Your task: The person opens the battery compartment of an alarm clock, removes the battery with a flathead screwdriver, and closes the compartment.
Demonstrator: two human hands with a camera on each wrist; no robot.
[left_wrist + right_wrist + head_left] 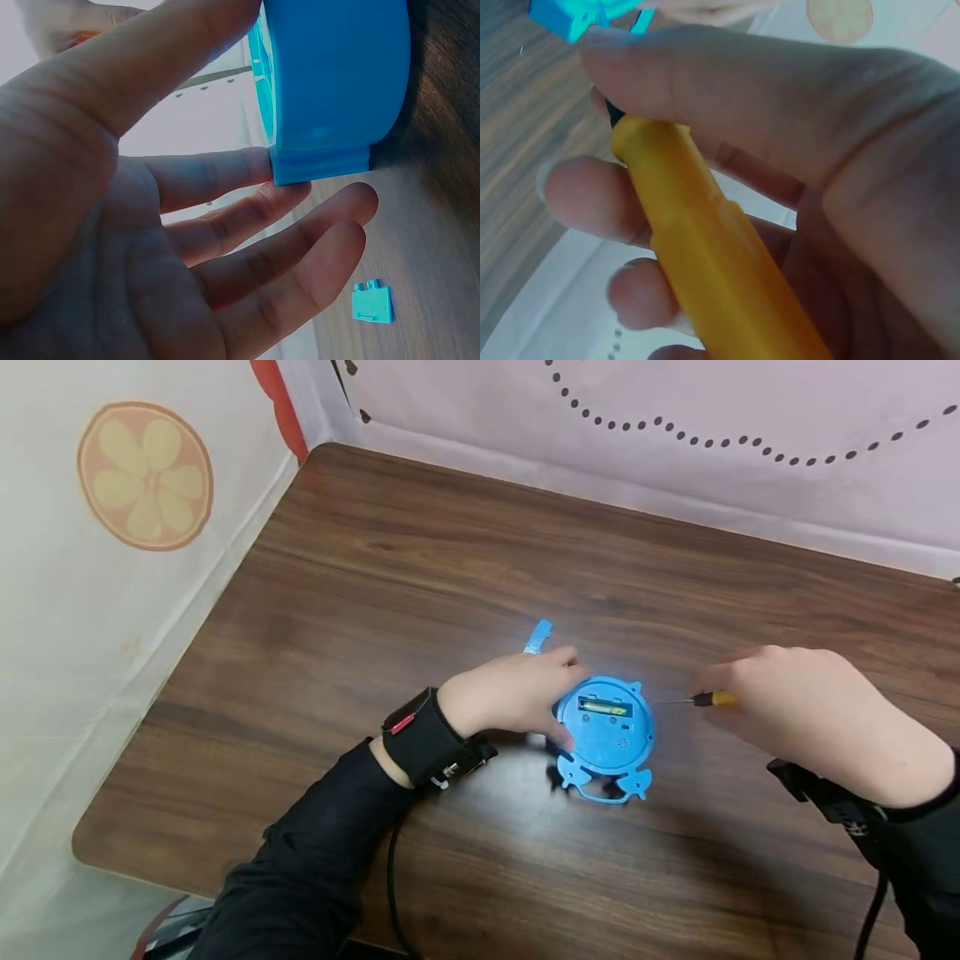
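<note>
Blue clock (606,737) lies face down near the middle of the table (375,577), battery slot showing. Left hand (517,693) steadies its left edge, fingers fairly straight against it. Right hand (802,710) is wrapped around a yellow screwdriver (712,698), tip pointing at the clock. Small blue cover (537,636) sits just beyond.

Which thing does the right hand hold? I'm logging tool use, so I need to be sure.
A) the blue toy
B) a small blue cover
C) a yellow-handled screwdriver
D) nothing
C: the right hand grips a yellow-handled screwdriver, its thin shaft pointing toward the blue toy, which the left hand steadies; the small blue cover lies loose on the table.
</note>
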